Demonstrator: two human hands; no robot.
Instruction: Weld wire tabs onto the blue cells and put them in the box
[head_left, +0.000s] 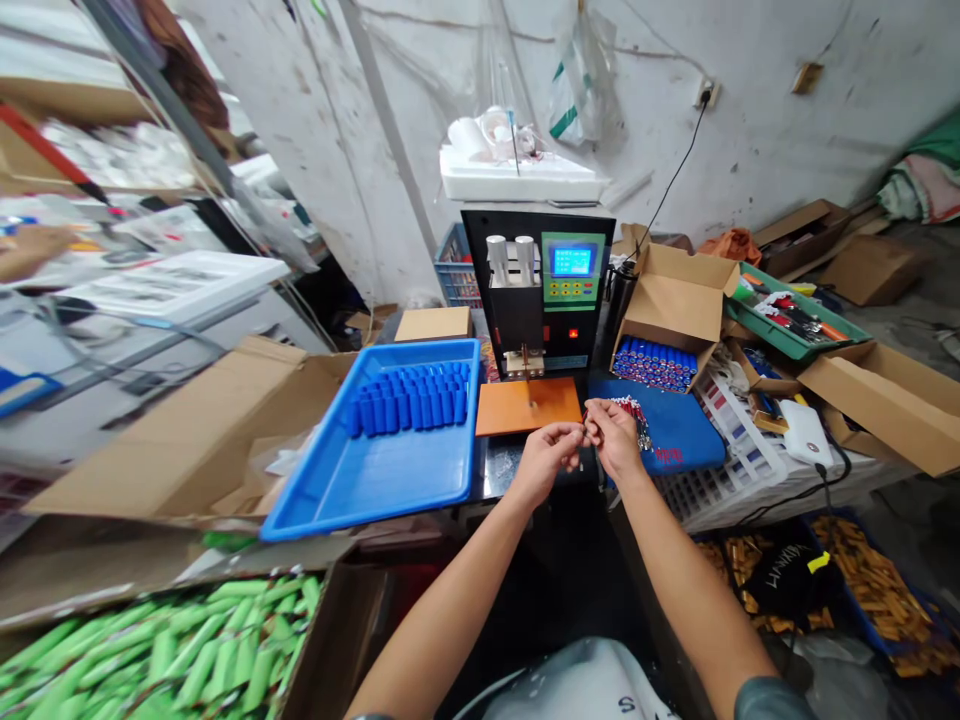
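My left hand (552, 456) and my right hand (613, 436) meet fingertip to fingertip just in front of an orange plate (504, 410). Both are closed in a pinch around something too small to make out. Beside the right hand, a bunch of thin red and white wires with metal ends (642, 424) lies on a blue pad (686, 432). Behind the plate stands a black spot welder (517, 318) with a lit blue screen and two silver cylinders; its electrodes hang over the plate. Left of it, blue cylindrical battery cells (409, 400) stand in rows inside a blue tray (375, 482).
An open cardboard box (679, 300) holds more blue cells at the right. Beyond it are a green tool tray (806, 340) and a white device (808, 432). Green-wrapped cells (187, 650) fill a box at lower left. A person's hand (34, 250) shows at far left.
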